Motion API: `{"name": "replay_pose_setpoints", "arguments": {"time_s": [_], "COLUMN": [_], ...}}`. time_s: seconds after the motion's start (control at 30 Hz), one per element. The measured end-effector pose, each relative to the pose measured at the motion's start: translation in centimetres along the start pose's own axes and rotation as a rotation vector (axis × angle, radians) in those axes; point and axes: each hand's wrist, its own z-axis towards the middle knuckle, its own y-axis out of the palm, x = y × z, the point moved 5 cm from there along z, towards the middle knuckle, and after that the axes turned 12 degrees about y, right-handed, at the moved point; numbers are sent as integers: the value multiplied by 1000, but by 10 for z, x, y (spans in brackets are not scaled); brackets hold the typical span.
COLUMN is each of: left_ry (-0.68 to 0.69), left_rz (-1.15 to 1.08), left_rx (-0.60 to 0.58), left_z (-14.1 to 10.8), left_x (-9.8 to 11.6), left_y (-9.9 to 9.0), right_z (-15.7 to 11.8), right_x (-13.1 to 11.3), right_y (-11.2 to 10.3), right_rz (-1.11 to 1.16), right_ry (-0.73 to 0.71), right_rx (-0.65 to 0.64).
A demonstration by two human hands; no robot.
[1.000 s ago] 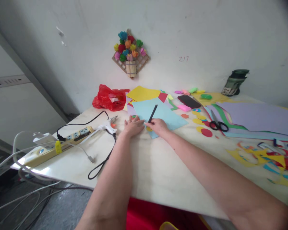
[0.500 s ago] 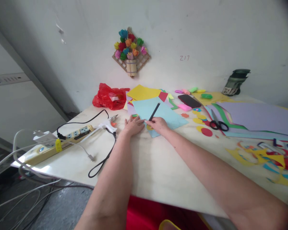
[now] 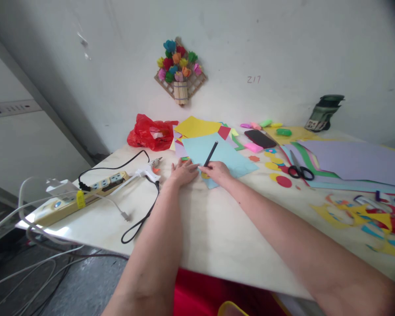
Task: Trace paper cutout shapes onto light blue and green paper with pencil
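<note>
Right hand [image 3: 218, 172] grips a black pen [image 3: 212, 152] over blue paper [image 3: 232, 157] at twelve o'clock; left hand [image 3: 183, 173] lies splayed at the paper's eight-o'clock edge. Should that hand lift, I reckon the paper could skid.

Right hand [image 3: 219, 172] hides lower end of black pen [image 3: 212, 152]. Lilac sheet [image 3: 365, 162] is cut by frame's right edge.

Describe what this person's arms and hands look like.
The left arm and right arm are bare as far as they show, without sleeves. The left hand and right hand are ungloved, and no watch or bracelet shows. A small spot marks the right forearm.
</note>
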Motion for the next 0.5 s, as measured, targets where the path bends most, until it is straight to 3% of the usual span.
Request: {"name": "replay_pose_setpoints", "arguments": {"time_s": [0.33,0.5], "left_ry": [27,63], "left_rz": [-54,-32], "left_rx": [-143,-139], "left_z": [-2,-2], "left_x": [3,5], "left_y": [-3,-3], "right_z": [8,5], "right_x": [10,6], "right_y": [3,1], "right_rz": [198,328], "right_ry": [78,96], "right_rx": [-60,-91]}}
